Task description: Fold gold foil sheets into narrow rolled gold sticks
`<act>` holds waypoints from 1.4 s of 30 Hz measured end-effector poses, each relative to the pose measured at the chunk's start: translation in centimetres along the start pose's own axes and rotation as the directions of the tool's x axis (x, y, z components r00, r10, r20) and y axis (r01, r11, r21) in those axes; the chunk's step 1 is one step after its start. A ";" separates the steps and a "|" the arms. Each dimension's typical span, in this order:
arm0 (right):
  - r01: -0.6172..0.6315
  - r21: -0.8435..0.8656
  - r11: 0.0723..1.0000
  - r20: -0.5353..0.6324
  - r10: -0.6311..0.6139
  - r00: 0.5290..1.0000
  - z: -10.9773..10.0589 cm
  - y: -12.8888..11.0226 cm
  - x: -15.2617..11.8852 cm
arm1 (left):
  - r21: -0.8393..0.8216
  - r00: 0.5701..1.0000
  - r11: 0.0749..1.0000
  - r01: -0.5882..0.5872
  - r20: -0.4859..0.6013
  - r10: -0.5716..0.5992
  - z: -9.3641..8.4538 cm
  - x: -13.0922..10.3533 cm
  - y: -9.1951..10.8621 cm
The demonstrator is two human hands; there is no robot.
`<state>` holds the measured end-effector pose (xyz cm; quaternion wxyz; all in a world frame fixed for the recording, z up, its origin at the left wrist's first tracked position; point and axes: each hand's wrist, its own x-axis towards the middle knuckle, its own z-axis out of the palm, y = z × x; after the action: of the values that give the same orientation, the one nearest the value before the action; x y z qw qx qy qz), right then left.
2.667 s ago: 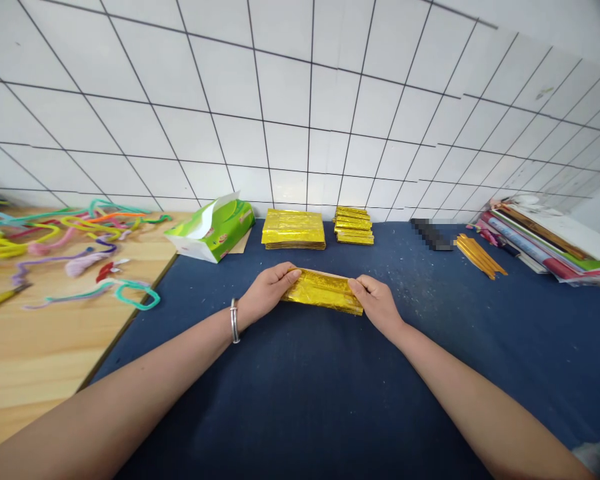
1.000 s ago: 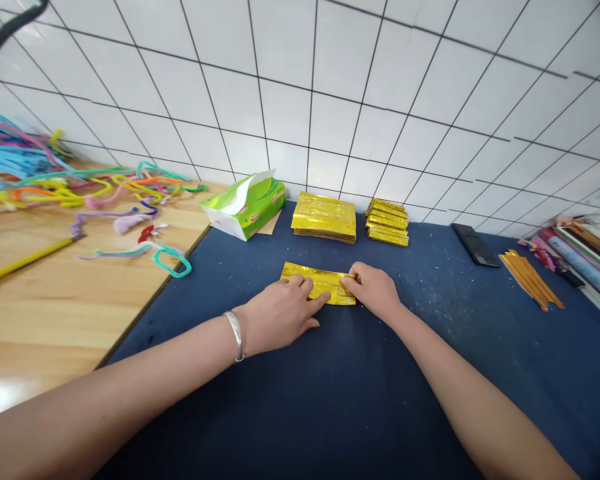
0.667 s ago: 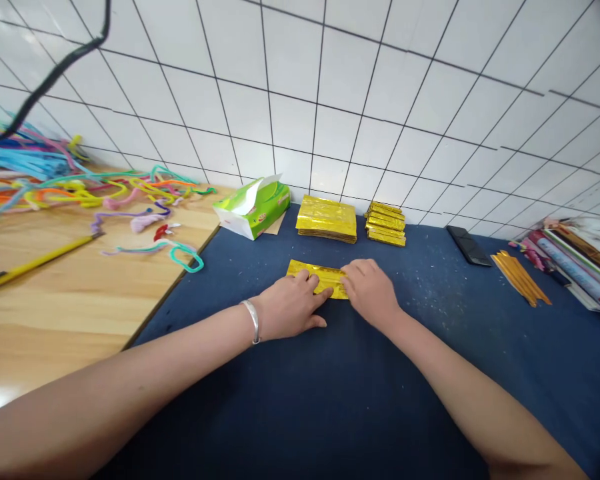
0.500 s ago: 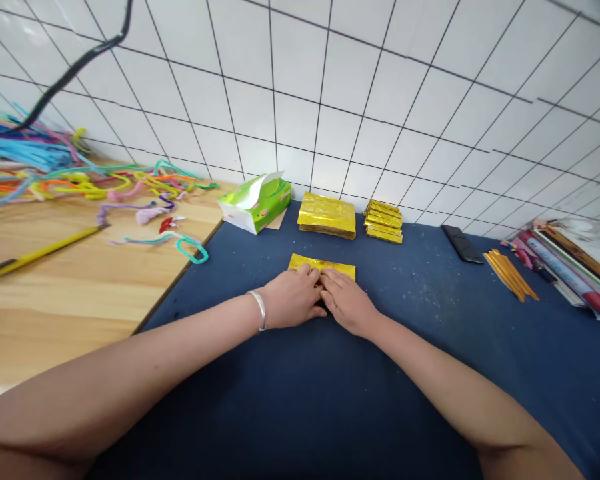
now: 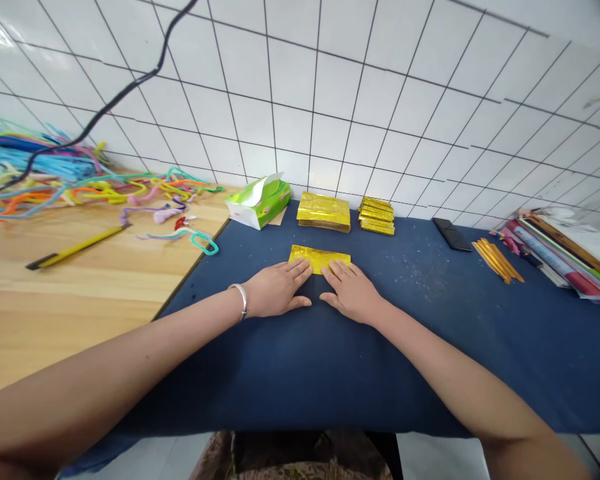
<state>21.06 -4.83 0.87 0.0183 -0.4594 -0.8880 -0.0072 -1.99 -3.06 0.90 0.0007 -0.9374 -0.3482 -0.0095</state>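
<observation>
Your left hand (image 5: 277,290) and right hand (image 5: 353,293) are spread flat, gripping nothing, just resting on the gold foil sheet (image 5: 320,256) on the blue tablecloth (image 5: 300,380). Past that, along the tiled wall (image 5: 293,73): green tissue pack (image 5: 271,203), gold foil stack (image 5: 323,211), folded foil strips (image 5: 377,215), black phone (image 5: 451,235). Pipe cleaners (image 5: 55,163) way off left.

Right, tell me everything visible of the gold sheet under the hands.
The gold sheet is a shiny, foil-like oblong with an uneven sheen. It lies flat on the dark blue table, its long sides running roughly left to right. The left hand and right hand rest their fingers on its near part, hiding some of it.
</observation>
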 end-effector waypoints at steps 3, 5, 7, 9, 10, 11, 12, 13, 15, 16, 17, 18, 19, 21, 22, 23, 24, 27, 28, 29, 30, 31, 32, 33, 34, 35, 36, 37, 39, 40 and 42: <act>-0.044 -0.044 0.998 -0.008 0.044 0.999 0.0 -1.0 0.5 | 0.005 1.000 1.000 0.030 -0.007 -0.030 0.1 0.2 0.5; -0.059 -0.051 0.997 -0.002 0.059 0.998 0.0 -1.2 0.6 | 0.009 1.000 1.000 0.030 -0.006 -0.030 0.1 0.2 0.6; -0.061 -0.047 0.997 0.002 0.061 0.998 0.0 -1.1 0.3 | 0.010 1.000 1.000 0.028 -0.002 -0.028 0.0 0.0 0.5; -0.066 -0.039 0.997 0.000 0.066 0.998 -0.1 -0.7 -0.3 | 0.010 0.999 0.999 0.035 0.002 -0.035 0.0 -0.3 0.3; -0.069 -0.034 0.997 -0.002 0.069 0.998 -0.2 -0.5 -0.7 | 0.010 0.999 0.999 0.043 0.003 -0.043 -0.1 -0.6 0.2; -0.071 -0.028 0.997 -0.002 0.071 0.997 -0.2 -0.2 -1.1 | 0.010 0.999 0.998 0.055 0.002 -0.055 -0.1 -0.9 0.0; -0.072 -0.022 0.997 0.000 0.072 0.997 -0.3 0.0 -1.4 | 0.009 0.998 0.998 0.066 0.002 -0.066 -0.2 -1.2 -0.2; -0.076 -0.017 0.997 0.001 0.076 0.997 -0.3 0.2 -1.8 | 0.008 0.997 0.997 0.078 0.003 -0.078 -0.2 -1.5 -0.4; -0.089 -0.008 0.996 0.011 0.089 0.996 -0.4 0.5 -2.3 | 0.002 0.995 0.995 0.100 0.010 -0.100 -0.2 -2.1 -0.8; -0.098 -0.005 0.995 0.017 0.098 0.995 -0.4 0.6 -2.6 | -0.002 0.994 0.994 0.109 0.017 -0.109 -0.2 -2.4 -1.0; -0.107 -0.002 0.994 0.023 0.107 0.994 -0.4 0.7 -2.8 | -0.007 0.993 0.993 0.117 0.025 -0.116 -0.3 -2.7 -1.2; -0.115 -0.001 0.993 0.027 0.115 0.993 -0.4 0.8 -3.0 | -0.014 0.992 0.993 0.121 0.032 -0.120 -0.3 -2.9 -1.4; -0.122 -0.001 0.993 0.031 0.122 0.992 -0.3 0.8 -3.2 | -0.022 0.992 0.992 0.125 0.035 -0.124 -0.3 -3.1 -1.5; -0.134 -0.011 0.991 0.030 0.134 0.991 -0.4 0.8 -3.5 | -0.041 0.992 0.991 0.126 0.034 -0.125 -0.4 -3.3 -1.7; -0.135 -0.022 0.991 0.027 0.136 0.990 -0.5 0.7 -3.6 | -0.050 0.992 0.991 0.125 0.026 -0.124 -0.5 -3.2 -1.8; -0.136 -0.038 0.990 0.018 0.137 0.990 -0.7 0.6 -3.5 | -0.057 0.993 0.991 0.120 0.015 -0.119 -0.7 -3.0 -1.9; -0.133 -0.059 0.989 0.003 0.134 0.991 -1.0 0.4 -3.3 | -0.062 0.993 0.992 0.114 0.000 -0.114 -0.8 -2.6 -1.9; -0.127 -0.114 0.985 -0.017 0.126 0.992 -2.2 -0.4 -1.7 | -0.054 0.991 0.992 0.115 -0.060 -0.119 -1.3 -0.7 -1.9; -0.149 -0.116 0.982 0.014 0.151 0.988 -2.6 -0.6 -0.8 | -0.045 0.986 0.989 0.144 -0.076 -0.147 -1.4 0.2 -1.8; -0.193 -0.111 0.975 0.070 0.202 0.977 -3.0 -0.8 0.2 | -0.030 0.980 0.983 0.182 -0.080 -0.184 -1.4 1.2 -1.7; -0.228 -0.112 0.967 0.087 0.238 0.967 -3.3 -0.9 1.2 | -0.012 0.965 0.969 0.246 -0.095 -0.246 -1.3 2.2 -1.6; -0.249 -0.110 0.962 0.092 0.259 0.961 -3.5 -1.0 2.3 | -0.004 0.955 0.960 0.279 -0.104 -0.278 -1.2 3.2 -1.5; -0.275 -0.108 0.955 0.087 0.285 0.955 -3.7 -1.0 3.3 | -0.001 0.948 0.954 0.300 -0.112 -0.299 -1.0 4.1 -1.4; -0.294 -0.104 0.950 0.076 0.302 0.950 -3.7 -1.1 4.2 | 0.000 0.942 0.948 0.317 -0.119 -0.315 -0.8 4.9 -1.4; -0.307 -0.097 0.947 0.064 0.313 0.947 -3.6 -1.1 5.0 | 0.001 0.937 0.944 0.329 -0.122 -0.327 -0.5 5.5 -1.3; -0.316 -0.088 0.945 0.049 0.321 0.946 -3.4 -1.2 5.6 | 0.000 0.933 0.941 0.338 -0.130 -0.336 -0.2 6.0 -1.2; -0.318 -0.076 0.945 0.029 0.321 0.947 -3.0 -1.2 6.0 | -0.002 0.931 0.940 0.342 -0.138 -0.339 0.1 6.3 -1.2; -0.314 -0.061 0.948 0.004 0.315 0.949 -2.5 -1.4 6.3 | -0.006 0.929 0.940 0.341 -0.148 -0.338 0.4 6.5 -1.1; -0.295 -0.032 0.955 -0.035 0.294 0.955 -1.3 -1.7 6.5 | -0.016 0.928 0.943 0.331 -0.174 -0.329 0.8 6.5 -1.1; -0.284 -0.017 0.959 -0.049 0.283 0.958 -0.6 -1.8 6.5 | -0.023 0.927 0.945 0.325 -0.188 -0.324 1.0 6.5 -1.2; -0.264 0.017 0.964 -0.081 0.264 0.961 0.8 -1.9 6.5 | -0.038 0.923 0.947 0.319 -0.214 -0.319 1.5 6.5 -1.5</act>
<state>15.78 -0.62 0.30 0.0569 -0.5729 -0.8174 -0.0210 1.98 2.27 -0.49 0.0362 -0.8615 -0.4940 -0.1122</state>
